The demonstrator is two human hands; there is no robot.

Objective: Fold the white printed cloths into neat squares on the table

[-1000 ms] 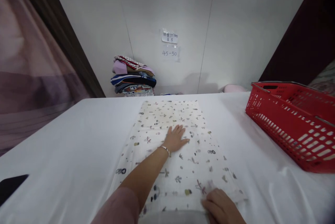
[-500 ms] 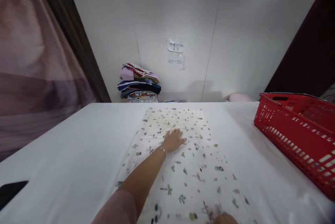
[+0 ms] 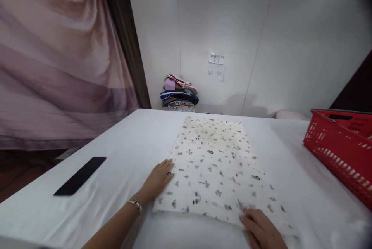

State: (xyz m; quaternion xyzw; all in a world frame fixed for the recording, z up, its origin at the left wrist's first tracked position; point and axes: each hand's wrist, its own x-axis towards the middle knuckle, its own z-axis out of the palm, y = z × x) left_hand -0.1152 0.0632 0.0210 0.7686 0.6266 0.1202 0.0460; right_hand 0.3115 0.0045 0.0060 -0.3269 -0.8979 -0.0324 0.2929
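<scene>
A white cloth (image 3: 215,167) printed with small plants and shapes lies flat on the white-covered table, its near edge in view. My left hand (image 3: 158,177), with a ring and a bracelet, rests open at the cloth's left edge, fingers extended and touching it. At the near edge, toward the right, my right hand (image 3: 260,227) has its fingers bent together over the cloth's border. Whether cloth is pinched between those fingers is hard to see.
On the table (image 3: 122,140), a flat black object (image 3: 80,176) lies at left and a red basket (image 3: 343,148) stands at right. Folded fabrics (image 3: 179,94) are stacked beyond the far edge. A pink curtain (image 3: 64,55) hangs at left.
My left hand has moved from the middle of the cloth to its left edge. The view has shifted left, and more of my right hand and the cloth's near edge show.
</scene>
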